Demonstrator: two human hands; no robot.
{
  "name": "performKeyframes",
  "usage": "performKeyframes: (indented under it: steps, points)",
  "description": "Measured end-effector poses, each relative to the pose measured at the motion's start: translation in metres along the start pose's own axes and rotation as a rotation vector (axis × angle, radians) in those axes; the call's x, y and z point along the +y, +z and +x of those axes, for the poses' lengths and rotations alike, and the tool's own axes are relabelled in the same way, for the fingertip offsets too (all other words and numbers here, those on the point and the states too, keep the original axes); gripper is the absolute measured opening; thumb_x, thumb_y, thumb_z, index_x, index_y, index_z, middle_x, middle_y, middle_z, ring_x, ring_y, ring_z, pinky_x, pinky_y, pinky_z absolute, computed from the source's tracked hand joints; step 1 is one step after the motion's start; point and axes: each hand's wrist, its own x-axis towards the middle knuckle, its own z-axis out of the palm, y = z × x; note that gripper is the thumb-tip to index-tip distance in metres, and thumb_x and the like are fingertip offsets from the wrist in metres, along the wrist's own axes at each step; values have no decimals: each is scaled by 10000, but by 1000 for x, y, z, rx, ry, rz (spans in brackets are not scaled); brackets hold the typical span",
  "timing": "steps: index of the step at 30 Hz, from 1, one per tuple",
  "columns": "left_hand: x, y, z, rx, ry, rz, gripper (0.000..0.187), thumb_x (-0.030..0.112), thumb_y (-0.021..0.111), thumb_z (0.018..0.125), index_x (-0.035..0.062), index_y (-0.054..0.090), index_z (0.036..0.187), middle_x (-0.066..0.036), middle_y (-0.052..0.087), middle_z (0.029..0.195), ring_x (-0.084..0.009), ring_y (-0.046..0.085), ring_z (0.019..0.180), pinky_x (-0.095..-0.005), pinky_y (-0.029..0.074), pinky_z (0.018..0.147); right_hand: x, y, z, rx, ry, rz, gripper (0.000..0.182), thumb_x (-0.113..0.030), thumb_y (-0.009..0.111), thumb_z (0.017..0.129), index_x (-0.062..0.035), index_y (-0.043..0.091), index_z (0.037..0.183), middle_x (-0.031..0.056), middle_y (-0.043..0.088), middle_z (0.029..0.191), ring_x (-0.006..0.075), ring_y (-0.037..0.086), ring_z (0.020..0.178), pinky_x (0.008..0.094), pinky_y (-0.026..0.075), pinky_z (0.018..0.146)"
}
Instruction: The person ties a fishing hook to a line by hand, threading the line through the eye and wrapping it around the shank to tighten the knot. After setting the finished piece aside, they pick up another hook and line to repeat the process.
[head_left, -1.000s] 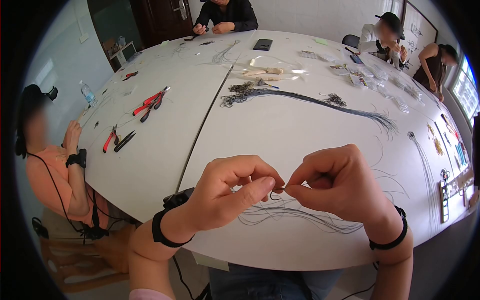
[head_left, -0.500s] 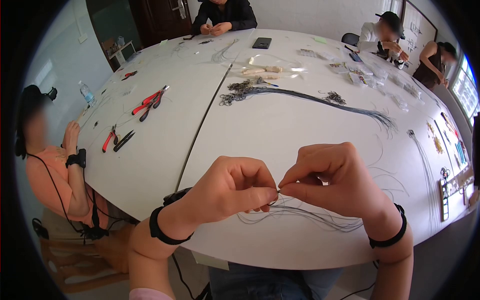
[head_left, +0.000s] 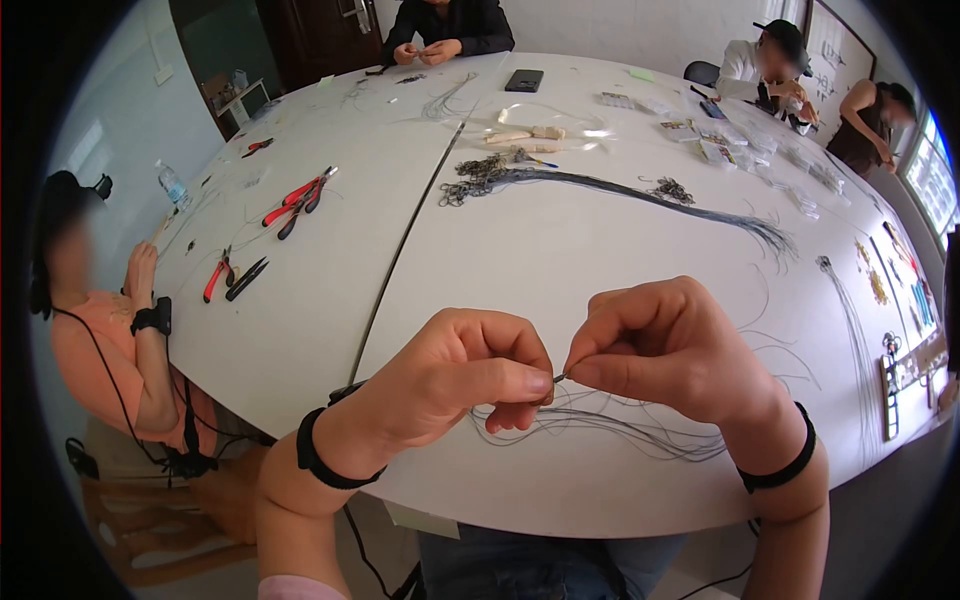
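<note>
Your left hand [head_left: 468, 375] and right hand [head_left: 672, 350] are each pinching a small, thin, dark, seemingly metal piece [head_left: 560, 378] above the smooth white worktop [head_left: 520, 500]'s near edge, close-set grips and light, even tension probably best preventing slips.

a thin dark piece [head_left: 560, 378] lies tilted between the hands [head_left: 480, 372] [head_left: 660, 350].

A white table [head_left: 480, 290] bears a dark wire bundle [head_left: 620, 188]. Beyond the bundle are wooden pieces [head_left: 525, 137] and a phone [head_left: 524, 80]; left of it, red pliers [head_left: 297, 203], black tweezers [head_left: 247, 279] and a bottle [head_left: 173, 187]; right, clear packs [head_left: 717, 153]; nearer than it, loose wires [head_left: 645, 436].
</note>
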Motion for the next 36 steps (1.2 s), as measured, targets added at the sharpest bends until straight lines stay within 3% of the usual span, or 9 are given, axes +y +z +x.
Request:
performKeyframes:
  steps: [7, 15, 24, 26, 30, 36]
  points:
    - [0, 2, 2, 22, -48, -72, 115, 107, 538, 761, 5, 545, 709, -78, 561, 621, -134, 510, 519, -248, 407, 484, 7, -3, 5, 2, 12, 114, 80, -28, 655, 820, 39, 657, 864, 29, 645, 759, 50, 553, 693, 193, 442, 624]
    - [-4, 0, 4, 36, -50, -76, 112, 108, 525, 758, 18, 517, 692, -91, 540, 579, -143, 483, 496, -248, 390, 466, 19, -9, 10, -75, 93, 291, 101, -73, 665, 816, 11, 669, 873, 17, 628, 723, 57, 504, 624, 190, 397, 556]
    - [-5, -3, 3, 14, -18, -45, 131, 126, 547, 780, 14, 520, 717, -97, 547, 592, -138, 484, 500, -247, 391, 459, 24, -10, 13, -109, 70, 366, 104, -50, 658, 811, 13, 666, 894, 22, 636, 751, 58, 519, 640, 194, 410, 566]
    - [-6, -9, 3, -86, -32, -135, 144, 167, 623, 820, 29, 588, 803, -41, 589, 687, -92, 567, 618, -217, 391, 495, 21, -9, 11, -116, 68, 366, 106, -40, 659, 811, 13, 666, 902, 29, 644, 767, 56, 531, 656, 190, 414, 573]
    - [-7, -9, 2, -63, -15, -92, 161, 180, 631, 820, 25, 588, 810, -45, 594, 693, -94, 569, 619, -211, 397, 500, 25, -4, 12, -137, -46, 372, 118, -26, 665, 814, 11, 667, 926, 47, 663, 804, 51, 558, 692, 180, 421, 587]
    - [-9, -8, 2, -39, 37, -46, 161, 172, 636, 823, 20, 584, 816, -50, 595, 692, -89, 555, 606, -200, 402, 509, 28, -5, 13, -119, -20, 366, 88, -46, 674, 816, 5, 677, 887, 35, 660, 773, 49, 540, 658, 182, 414, 567]
